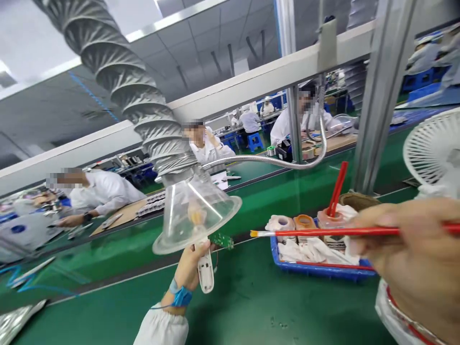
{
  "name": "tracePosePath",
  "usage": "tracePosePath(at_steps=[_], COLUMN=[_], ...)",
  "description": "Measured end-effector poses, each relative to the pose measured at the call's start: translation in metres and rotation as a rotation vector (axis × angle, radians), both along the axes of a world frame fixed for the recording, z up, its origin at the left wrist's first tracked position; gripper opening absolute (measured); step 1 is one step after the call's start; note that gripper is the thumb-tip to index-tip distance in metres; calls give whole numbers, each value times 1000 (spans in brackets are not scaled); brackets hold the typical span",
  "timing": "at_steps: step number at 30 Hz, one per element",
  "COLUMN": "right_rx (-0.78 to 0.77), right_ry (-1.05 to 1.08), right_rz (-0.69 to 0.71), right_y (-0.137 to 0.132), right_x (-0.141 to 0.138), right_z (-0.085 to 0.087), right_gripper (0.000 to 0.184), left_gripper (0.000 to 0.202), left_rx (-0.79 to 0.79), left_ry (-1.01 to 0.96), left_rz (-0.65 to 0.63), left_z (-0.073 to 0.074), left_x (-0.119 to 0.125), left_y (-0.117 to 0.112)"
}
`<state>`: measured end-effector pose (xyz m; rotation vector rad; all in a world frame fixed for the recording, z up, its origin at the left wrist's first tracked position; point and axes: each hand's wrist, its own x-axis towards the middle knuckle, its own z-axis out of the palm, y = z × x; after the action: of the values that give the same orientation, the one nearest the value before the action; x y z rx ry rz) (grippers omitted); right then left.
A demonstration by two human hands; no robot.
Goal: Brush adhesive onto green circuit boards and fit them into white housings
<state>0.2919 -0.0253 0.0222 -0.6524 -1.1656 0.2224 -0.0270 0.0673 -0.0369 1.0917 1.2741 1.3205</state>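
My left hand (189,264), with a blue strap at the wrist, grips a long white plastic housing (206,275) just below the clear cone hood. A green circuit board (223,240) sticks out to the right of the housing, and a thin wire hangs beside it. Close to the camera, my right hand (409,239) is closed around a slim red paintbrush (334,232). Its pale-tipped bristles point left toward the board, apart from it. Behind the brush, a blue tray (323,273) holds small bottles and white cloths.
The clear hood (197,215) hangs from a grey flexible duct (125,86). Red sticks (338,189) stand in a bottle. A white fan (436,148) is at right beside a metal post (383,96). Across the green bench (247,306), co-workers in white sit; a silvery bag (21,318) lies left.
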Motion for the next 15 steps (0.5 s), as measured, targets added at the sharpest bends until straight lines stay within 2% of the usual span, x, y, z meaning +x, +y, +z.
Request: tracePosePath(at_steps=[3,6,12,15], right_rx=[-52,-114,-166,-155], right_ry=[-235,-389,-456,-414], right_rz=[225,365,437,388], right_y=[4,6,0,-5], right_x=[-27,-44,-58,-58], right_z=[-4,-13,-18,-14], right_gripper=[16,16,18,18], left_gripper=[29,21,21,18], left_rx=[-126,-197,-274,-276], left_ry=[-225,-322,-345,-358], left_rz=[-177,-250,-311,-303], left_z=[4,9,16,17], left_x=[-2,0,3,4], left_y=[-40,-63,-79,-82])
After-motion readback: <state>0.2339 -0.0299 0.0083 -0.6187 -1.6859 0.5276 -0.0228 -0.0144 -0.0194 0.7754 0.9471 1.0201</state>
